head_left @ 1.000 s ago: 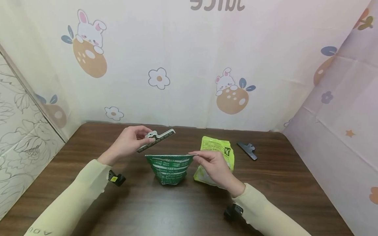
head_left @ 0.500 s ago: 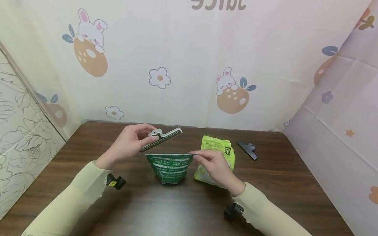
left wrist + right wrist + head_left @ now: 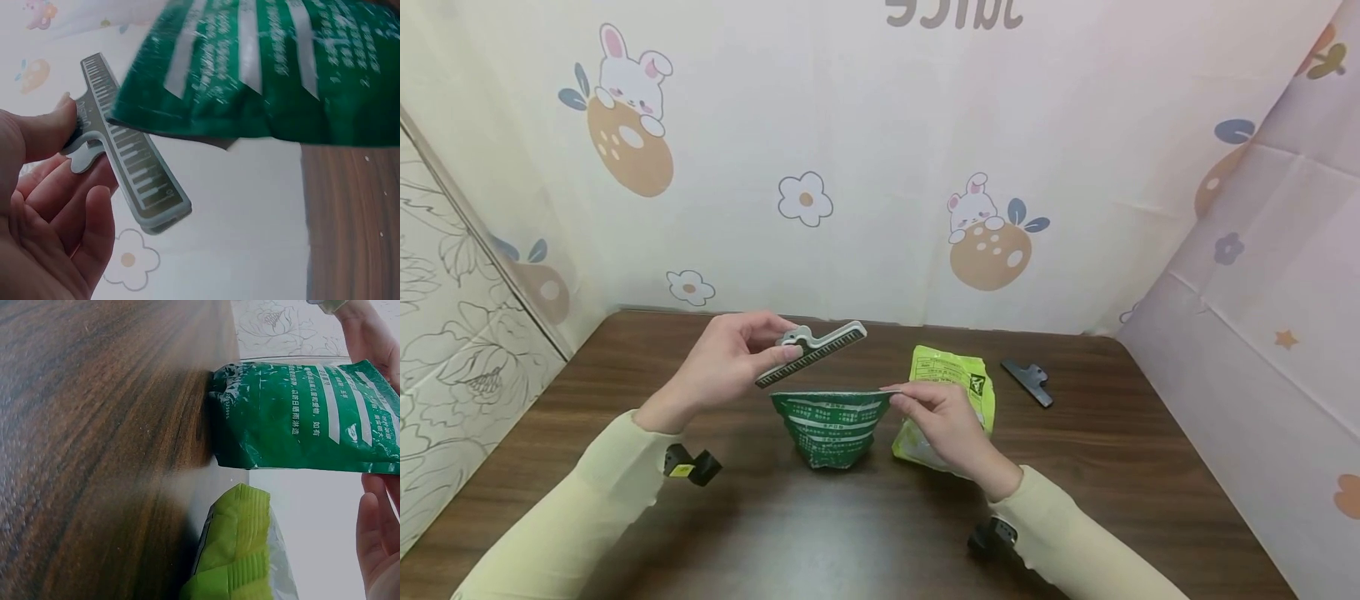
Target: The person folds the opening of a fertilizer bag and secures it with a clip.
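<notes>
My left hand (image 3: 722, 358) pinches a bag clip (image 3: 820, 354) by its handle, thumb on one side and fingers behind. Piano keys are printed along the clip's long bar (image 3: 134, 156), which tilts up to the right. Below it a green printed bag (image 3: 831, 429) stands upright on the table, its top edge pressed flat. My right hand (image 3: 947, 421) pinches the right end of that edge between thumb and fingers. The clip is just above and behind the left part of the bag's top. In the left wrist view the green bag (image 3: 275, 69) overlaps part of the clip.
A yellow-green bag (image 3: 951, 367) stands just right of the green one, partly hidden behind my right hand. Farther right lies a second, dark clip (image 3: 1030, 383). A patterned curtain (image 3: 880, 167) hangs along the back edge of the wooden table (image 3: 1112, 467).
My left hand has moved a little to the right and slightly up with the bag clip, then nearly stopped. My right hand keeps its pinch on the green bag.
</notes>
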Available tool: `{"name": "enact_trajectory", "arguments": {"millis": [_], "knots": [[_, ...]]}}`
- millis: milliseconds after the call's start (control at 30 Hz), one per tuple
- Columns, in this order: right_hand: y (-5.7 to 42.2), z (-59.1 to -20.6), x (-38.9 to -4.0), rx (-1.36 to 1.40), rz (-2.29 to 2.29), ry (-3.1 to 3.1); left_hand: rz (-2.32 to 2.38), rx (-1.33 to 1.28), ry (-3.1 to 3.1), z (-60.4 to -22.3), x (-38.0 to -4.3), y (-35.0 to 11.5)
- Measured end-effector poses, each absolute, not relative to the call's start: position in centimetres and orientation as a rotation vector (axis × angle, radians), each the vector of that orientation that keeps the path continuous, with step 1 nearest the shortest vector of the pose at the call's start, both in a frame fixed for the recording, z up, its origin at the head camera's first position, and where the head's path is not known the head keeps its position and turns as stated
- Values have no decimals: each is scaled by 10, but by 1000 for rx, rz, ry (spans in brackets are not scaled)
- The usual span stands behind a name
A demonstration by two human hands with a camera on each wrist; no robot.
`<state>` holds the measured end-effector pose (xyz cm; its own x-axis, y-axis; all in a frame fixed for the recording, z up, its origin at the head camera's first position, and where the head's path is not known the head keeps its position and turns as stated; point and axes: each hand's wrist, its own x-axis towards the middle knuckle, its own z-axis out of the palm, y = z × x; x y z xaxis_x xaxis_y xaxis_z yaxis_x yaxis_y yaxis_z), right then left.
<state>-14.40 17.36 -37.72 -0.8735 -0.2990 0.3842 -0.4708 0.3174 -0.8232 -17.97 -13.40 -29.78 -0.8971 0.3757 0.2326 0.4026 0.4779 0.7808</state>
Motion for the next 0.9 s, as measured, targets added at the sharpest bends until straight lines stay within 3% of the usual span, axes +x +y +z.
{"name": "enact_trajectory", "arguments": {"millis": [600,900], "knots": [[172,-376,-145,667,1610,-2459,-1744,-766,-2566,-279,-169,-137],[174,-379,-144,716,1593,-2419,-1588,-889,-2525,-287,-165,-127]]}}
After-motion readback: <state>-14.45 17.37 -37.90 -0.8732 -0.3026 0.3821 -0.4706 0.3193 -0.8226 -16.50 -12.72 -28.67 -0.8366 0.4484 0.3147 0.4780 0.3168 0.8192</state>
